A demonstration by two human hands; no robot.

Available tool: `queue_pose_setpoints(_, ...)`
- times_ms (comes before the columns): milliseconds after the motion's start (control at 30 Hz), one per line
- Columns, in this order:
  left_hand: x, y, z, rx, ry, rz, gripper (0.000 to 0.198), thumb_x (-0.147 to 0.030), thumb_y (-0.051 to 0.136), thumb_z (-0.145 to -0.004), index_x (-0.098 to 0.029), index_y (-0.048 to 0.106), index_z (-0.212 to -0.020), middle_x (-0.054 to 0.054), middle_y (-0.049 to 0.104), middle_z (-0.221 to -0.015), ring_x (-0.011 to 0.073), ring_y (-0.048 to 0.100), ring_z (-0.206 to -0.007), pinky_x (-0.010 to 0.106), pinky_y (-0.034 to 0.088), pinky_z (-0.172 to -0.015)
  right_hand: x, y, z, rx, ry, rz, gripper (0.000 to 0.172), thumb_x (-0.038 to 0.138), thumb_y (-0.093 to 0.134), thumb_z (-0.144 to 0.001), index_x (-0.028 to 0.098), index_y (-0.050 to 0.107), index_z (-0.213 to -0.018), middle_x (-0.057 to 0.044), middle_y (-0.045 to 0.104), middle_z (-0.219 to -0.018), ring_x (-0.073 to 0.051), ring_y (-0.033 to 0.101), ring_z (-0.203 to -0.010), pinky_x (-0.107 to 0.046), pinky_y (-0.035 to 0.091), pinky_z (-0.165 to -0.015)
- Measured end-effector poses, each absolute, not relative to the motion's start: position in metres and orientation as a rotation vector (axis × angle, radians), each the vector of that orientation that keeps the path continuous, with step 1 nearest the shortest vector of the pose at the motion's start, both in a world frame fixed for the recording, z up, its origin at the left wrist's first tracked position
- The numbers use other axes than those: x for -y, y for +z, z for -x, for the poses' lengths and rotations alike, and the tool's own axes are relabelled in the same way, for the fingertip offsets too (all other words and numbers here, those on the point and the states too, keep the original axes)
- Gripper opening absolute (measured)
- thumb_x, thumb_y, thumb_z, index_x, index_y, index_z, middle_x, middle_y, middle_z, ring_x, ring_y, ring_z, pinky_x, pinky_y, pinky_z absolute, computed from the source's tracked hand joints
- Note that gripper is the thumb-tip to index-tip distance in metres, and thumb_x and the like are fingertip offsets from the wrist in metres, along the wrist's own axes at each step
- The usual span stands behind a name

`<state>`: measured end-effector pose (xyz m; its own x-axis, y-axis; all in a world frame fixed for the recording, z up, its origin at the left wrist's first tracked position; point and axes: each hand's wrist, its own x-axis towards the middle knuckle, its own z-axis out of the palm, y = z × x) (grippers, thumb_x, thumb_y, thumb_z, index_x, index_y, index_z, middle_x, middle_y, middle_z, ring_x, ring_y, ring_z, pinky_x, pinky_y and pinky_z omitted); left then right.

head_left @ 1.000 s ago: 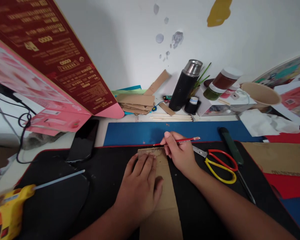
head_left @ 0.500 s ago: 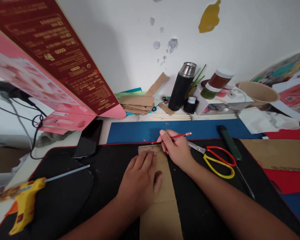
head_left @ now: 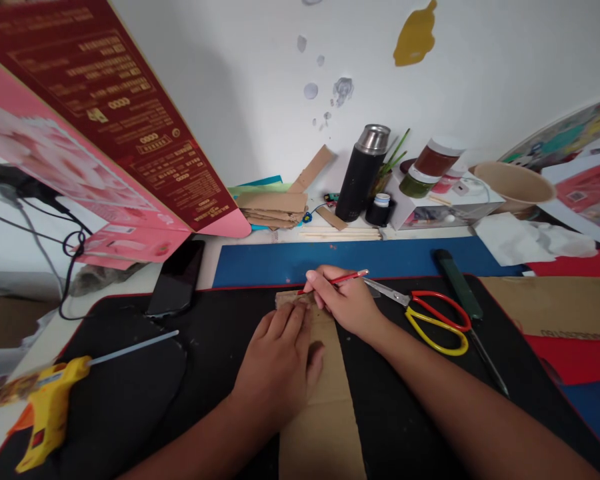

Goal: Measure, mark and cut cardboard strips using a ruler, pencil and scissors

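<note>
A long strip of brown cardboard [head_left: 325, 427] lies on the black mat in front of me, running away from my body. My left hand [head_left: 280, 360] presses flat on its left side, fingers stretched toward the far end. In my right hand [head_left: 343, 300] is a red pencil [head_left: 350, 277], gripped between thumb and fingers with its point low at the strip's far end. A smaller piece of cardboard [head_left: 287, 297] shows at that end, partly hidden under my left fingertips. Just right of my right hand lie scissors [head_left: 437, 320] with one red and one yellow handle.
A yellow glue gun [head_left: 53, 407] with a glue stick lies at left, near a black phone [head_left: 177, 280]. A green-handled screwdriver [head_left: 460, 287] is right of the scissors. Behind stand a black thermos [head_left: 363, 177], paint jars [head_left: 433, 163] and a cardboard stack [head_left: 273, 207]. A pink-and-red box [head_left: 145, 133] leans at left.
My right hand has slid left with the pencil, bringing its point closer to my left fingertips. My left hand and the cardboard strip have stayed in place.
</note>
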<state>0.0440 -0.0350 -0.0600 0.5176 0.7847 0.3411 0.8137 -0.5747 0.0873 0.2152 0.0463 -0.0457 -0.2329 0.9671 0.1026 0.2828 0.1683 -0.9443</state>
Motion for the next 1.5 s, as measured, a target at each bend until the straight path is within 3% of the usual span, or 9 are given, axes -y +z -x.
queue_pose_setpoints(700, 0.0344, -0.0583, -0.0442, 1.396, -0.533, 2.660, 0.047, -0.033, 0.048, -0.108, -0.002, 0.069, -0.136, 0.018, 0.074, -0.137, 0.0356, 0.065, -0.124, 0.051, 0.053, -0.102, -0.0462, -0.0453, -0.2135, 1.653, 1.091, 1.220, 0.041, 0.047, 0.056, -0.106, 0.021, 0.070, -0.077, 0.005, 0.057, -0.055, -0.012, 0.051, -0.051, -0.025, 0.040, -0.054)
queue_pose_setpoints(1167, 0.0360, -0.0621, -0.0432, 1.426, -0.524, 2.669, 0.045, -0.033, 0.049, -0.107, -0.007, 0.070, -0.137, 0.019, 0.072, -0.138, 0.0360, 0.064, -0.127, 0.052, 0.051, -0.105, -0.0467, -0.0493, -0.2163, 1.522, 1.056, 1.240, 0.050, 0.059, 0.055, -0.106, 0.023, 0.065, -0.074, 0.006, 0.052, -0.049, -0.012, 0.049, -0.045, -0.026, 0.038, -0.048)
queue_pose_setpoints(1500, 0.0354, -0.0597, -0.0427, 1.416, -0.534, 2.677, 0.043, -0.033, 0.049, -0.108, -0.008, 0.070, -0.136, 0.019, 0.072, -0.139, 0.0362, 0.064, -0.129, 0.052, 0.052, -0.105, -0.0451, -0.0500, -0.2169, 1.576, 0.972, 1.303, 0.049, 0.054, 0.053, -0.108, 0.023, 0.065, -0.073, 0.005, 0.052, -0.048, -0.014, 0.051, -0.045, -0.027, 0.039, -0.051)
